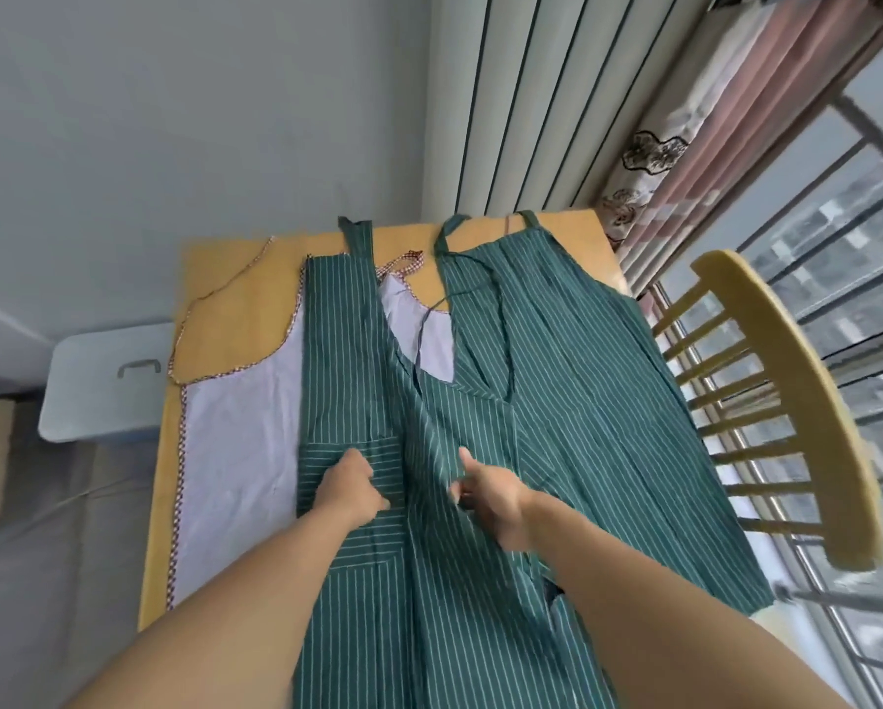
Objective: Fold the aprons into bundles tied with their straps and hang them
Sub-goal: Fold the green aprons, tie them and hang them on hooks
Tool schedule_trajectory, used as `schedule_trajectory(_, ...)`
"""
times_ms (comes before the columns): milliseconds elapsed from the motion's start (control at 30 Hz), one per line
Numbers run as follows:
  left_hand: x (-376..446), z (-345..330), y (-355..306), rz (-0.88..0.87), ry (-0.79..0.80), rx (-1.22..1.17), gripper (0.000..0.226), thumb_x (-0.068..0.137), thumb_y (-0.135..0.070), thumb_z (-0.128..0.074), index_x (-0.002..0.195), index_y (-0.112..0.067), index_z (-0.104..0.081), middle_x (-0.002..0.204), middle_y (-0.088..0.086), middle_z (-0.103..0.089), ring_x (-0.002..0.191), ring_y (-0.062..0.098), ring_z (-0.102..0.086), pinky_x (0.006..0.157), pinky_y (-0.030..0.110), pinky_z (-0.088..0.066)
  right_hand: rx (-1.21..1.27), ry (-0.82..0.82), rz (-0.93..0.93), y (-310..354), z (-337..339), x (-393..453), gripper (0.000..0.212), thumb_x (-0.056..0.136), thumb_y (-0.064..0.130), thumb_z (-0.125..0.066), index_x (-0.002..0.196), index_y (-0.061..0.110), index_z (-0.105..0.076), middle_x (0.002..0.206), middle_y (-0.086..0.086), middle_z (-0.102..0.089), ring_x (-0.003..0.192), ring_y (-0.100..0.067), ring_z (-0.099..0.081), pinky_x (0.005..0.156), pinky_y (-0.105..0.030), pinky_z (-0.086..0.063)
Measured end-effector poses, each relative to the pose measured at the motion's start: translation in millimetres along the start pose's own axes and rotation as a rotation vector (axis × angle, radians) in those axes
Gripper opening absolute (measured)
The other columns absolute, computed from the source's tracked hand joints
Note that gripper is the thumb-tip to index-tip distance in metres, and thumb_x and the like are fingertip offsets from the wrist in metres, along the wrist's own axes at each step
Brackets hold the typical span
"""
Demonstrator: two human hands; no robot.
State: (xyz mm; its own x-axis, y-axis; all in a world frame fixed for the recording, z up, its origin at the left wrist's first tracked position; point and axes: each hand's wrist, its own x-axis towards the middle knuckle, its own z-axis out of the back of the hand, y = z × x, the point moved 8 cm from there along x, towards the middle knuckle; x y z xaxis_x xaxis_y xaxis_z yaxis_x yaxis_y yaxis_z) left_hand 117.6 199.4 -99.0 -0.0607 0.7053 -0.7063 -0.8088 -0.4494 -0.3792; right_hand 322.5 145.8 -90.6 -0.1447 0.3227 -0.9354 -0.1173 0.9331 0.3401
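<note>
Grey bin (106,381) with handle far left, beside wooden table (234,309). Lilac apron (239,442) with checked trim lies flat on table's left part. Green striped apron (429,580) overlaps it at centre; left hand (355,486) curled, gripping its fabric by the pocket. Right hand (485,496) pinches a raised fold just beside. Second green striped apron (608,401) spread further right. Wooden chair (797,401) by window.

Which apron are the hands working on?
The left green striped apron, gripped by both the left hand and right hand; the right green apron and pale apron lie untouched.
</note>
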Motion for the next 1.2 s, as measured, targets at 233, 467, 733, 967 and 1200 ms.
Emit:
schedule_trajectory(233, 13.9, 10.6, -1.6, 0.069, 0.054, 0.152, 0.049, 0.063, -0.028, -0.098, 0.085, -0.009, -0.059, 0.085, 0.009, -0.071, 0.077, 0.023, -0.071, 0.076, 0.038, -0.062, -0.025, 0.255, -0.036, 0.4, -37.4, 13.8, 0.075, 0.094, 0.067, -0.053, 0.146, 0.012, -0.052, 0.15, -0.011, -0.052, 0.134, -0.026, -0.053, 0.122, -0.047, -0.029)
schedule_trajectory(467, 8.6, 13.9, -2.7, 0.076, 0.017, 0.133, 0.049, 0.067, -0.026, -0.096, 0.093, -0.008, -0.057, 0.091, 0.008, -0.068, 0.083, 0.024, -0.071, 0.079, 0.036, -0.059, 0.347, 0.078, 0.12, 27.3, -20.0, 15.4, 0.071, 0.076, 0.05, -0.082, 0.134, 0.014, -0.06, 0.119, -0.015, -0.073, 0.101, -0.028, -0.073, 0.093, -0.049, -0.058)
schedule_trajectory(733, 1.6, 14.5, -4.5, 0.066, 0.029, 0.178, 0.059, 0.066, -0.039, -0.094, 0.099, -0.014, -0.053, 0.104, 0.005, -0.068, 0.095, 0.023, -0.069, 0.088, 0.04, -0.057, 0.191, -0.697, 0.477, 45.8, 69.8, -13.1, 0.053, 0.099, 0.04, -0.061, 0.143, 0.01, -0.053, 0.144, -0.002, -0.058, 0.131, -0.023, -0.055, 0.113, -0.044, -0.043)
schedule_trajectory(967, -6.1, 15.4, -40.4, -0.306, -0.115, 0.454, 0.105, 0.075, -0.047, -0.084, 0.157, -0.035, -0.02, 0.165, 0.006, -0.017, 0.152, 0.027, -0.017, 0.124, 0.051, -0.022, -0.053, -0.674, 0.457, 73.5, 86.3, -16.4, 0.052, 0.105, 0.03, -0.056, 0.153, 0.017, -0.041, 0.152, -0.007, -0.048, 0.133, -0.026, -0.053, 0.101, -0.033, -0.044)
schedule_trajectory(1200, 3.5, -17.7, -28.4, -0.215, 0.035, 0.472, 0.132, 0.068, -0.086, -0.063, 0.154, -0.041, 0.027, 0.156, 0.002, 0.047, 0.145, 0.029, 0.042, 0.117, 0.067, 0.015, -0.308, -0.298, 0.179, 10.3, 62.0, -30.2, 0.101, 0.069, 0.07, -0.078, 0.145, 0.011, -0.044, 0.145, -0.008, -0.056, 0.124, -0.025, -0.058, 0.102, -0.046, -0.053)
